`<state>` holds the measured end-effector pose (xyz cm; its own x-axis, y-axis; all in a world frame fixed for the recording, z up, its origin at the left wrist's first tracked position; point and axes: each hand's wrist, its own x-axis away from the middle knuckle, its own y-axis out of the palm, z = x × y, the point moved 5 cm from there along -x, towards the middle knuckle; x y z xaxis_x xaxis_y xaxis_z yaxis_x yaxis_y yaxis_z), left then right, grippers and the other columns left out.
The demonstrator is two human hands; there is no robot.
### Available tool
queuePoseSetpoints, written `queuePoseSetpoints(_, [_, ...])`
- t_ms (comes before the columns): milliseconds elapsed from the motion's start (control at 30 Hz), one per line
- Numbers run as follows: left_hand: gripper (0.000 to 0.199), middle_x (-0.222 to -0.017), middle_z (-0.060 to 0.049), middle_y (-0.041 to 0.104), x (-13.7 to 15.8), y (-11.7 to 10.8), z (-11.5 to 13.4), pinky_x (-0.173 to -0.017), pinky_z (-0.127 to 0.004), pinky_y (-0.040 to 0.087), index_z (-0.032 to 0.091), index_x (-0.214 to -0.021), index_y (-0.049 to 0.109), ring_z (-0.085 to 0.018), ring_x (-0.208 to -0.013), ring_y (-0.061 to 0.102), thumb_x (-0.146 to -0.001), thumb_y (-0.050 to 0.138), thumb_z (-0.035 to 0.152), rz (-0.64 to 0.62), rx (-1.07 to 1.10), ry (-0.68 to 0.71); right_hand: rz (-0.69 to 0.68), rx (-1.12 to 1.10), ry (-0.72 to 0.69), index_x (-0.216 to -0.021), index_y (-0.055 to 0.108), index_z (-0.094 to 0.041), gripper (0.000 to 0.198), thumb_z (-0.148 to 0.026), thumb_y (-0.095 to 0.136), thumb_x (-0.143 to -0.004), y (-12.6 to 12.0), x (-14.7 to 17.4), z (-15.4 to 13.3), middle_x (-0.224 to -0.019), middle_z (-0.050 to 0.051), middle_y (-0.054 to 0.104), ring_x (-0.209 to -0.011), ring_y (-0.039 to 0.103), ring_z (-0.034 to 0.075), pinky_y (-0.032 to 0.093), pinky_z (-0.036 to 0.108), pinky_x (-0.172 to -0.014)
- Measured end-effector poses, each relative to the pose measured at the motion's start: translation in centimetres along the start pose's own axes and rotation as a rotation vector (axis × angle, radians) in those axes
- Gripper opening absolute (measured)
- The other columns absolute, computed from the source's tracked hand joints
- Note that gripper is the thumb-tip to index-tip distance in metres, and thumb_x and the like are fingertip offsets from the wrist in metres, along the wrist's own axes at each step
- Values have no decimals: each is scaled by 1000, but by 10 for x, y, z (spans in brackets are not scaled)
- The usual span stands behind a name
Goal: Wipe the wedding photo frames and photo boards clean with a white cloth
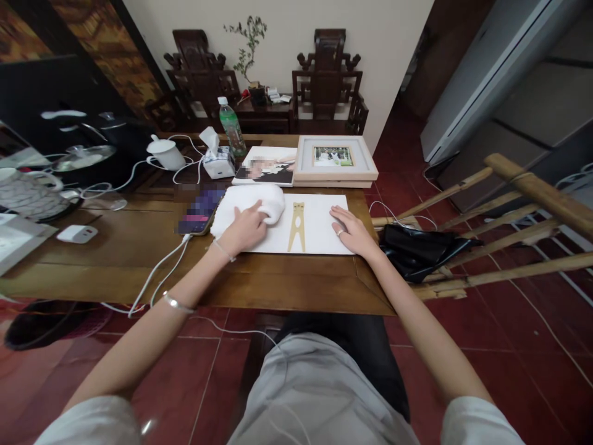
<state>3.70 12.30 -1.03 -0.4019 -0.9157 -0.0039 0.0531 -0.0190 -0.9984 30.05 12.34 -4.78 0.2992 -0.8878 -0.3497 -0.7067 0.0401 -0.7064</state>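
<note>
My left hand [246,230] is on a bunched white towel [273,196], its fingers pressed into the cloth and partly hidden by a fold. Under the towel's right side lies a flat white board [319,240]. Fingers stretched out, my right hand [351,228] rests flat on the right part of this board and wears a ring. Between my hands, a tan A-shaped piece [297,232] with an animal-like head and an oval hole shows on the board. I cannot tell whether it is loose or fixed there.
Behind the board are stacked picture frames [370,167] and a photo panel [252,173]. A phone [199,213] with a cable lies left of the towel. Farther back stand a tissue box [219,164], a green-labelled bottle [231,128] and a lidded white cup [167,154].
</note>
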Motion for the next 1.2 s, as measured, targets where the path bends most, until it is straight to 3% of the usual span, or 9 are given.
queuePoseSetpoints(200, [39,-151,-11,38,90,3,45,-107,-69,27,14,-93,69,-30,-146,20,-83,32,7,-70,21,142,4,-14,-3,-127,61,-22,41,-25,49,-88,0,0,0,-141,7,54,-136,43,25,29,52,-117])
queuePoseSetpoints(300, [42,-153,-9,35,105,0,54,-107,-69,27,15,-93,69,-30,-146,18,-83,30,5,-109,49,191,6,2,-1,-127,61,-21,40,-25,49,-88,0,0,0,-140,7,54,-136,43,24,30,50,-117])
queuePoseSetpoints(400, [40,-147,-16,44,86,-4,47,-105,-69,30,12,-97,68,-30,-144,25,-85,30,7,-112,42,185,7,13,1,-126,62,-17,40,-25,49,-89,0,0,0,-140,10,55,-136,44,25,30,48,-117])
queuePoseSetpoints(567, [36,-133,-19,57,14,-5,21,-105,-62,36,11,-98,67,-28,-141,33,-85,33,10,-114,18,135,11,30,-9,-126,62,-16,40,-26,48,-89,-1,0,0,-139,12,55,-135,44,25,31,49,-116])
queuePoseSetpoints(700, [39,-150,-16,39,-22,1,18,-106,-72,23,11,-108,65,-33,-145,21,-86,33,10,-32,19,122,12,31,-12,-126,62,-18,40,-26,48,-89,-1,0,1,-139,10,55,-135,44,25,31,49,-117])
queuePoseSetpoints(833, [38,-159,-7,21,-3,7,52,-105,-76,19,14,-106,68,-37,-146,13,-85,36,8,3,14,161,10,31,-12,-126,62,-18,40,-26,48,-89,-1,0,1,-138,10,56,-135,45,25,31,49,-116])
queuePoseSetpoints(1033, [38,-154,-13,33,58,-3,121,-106,-70,28,12,-102,71,-41,-143,21,-79,41,5,0,-66,348,7,39,-10,-126,62,-17,40,-25,48,-89,-1,-1,0,-139,11,55,-135,45,25,32,49,-116])
queuePoseSetpoints(1100, [37,-152,-14,37,54,-6,125,-107,-67,30,11,-102,71,-39,-143,23,-80,42,6,-7,-65,357,6,50,-11,-126,62,-15,41,-25,47,-89,0,-1,0,-139,13,55,-135,45,25,32,48,-116])
queuePoseSetpoints(1200, [40,-151,-14,37,19,-4,114,-107,-67,30,11,-107,69,-36,-143,23,-82,39,5,-42,-47,302,12,51,-12,-126,61,-17,41,-27,48,-89,0,-1,2,-139,11,55,-135,45,25,31,48,-117])
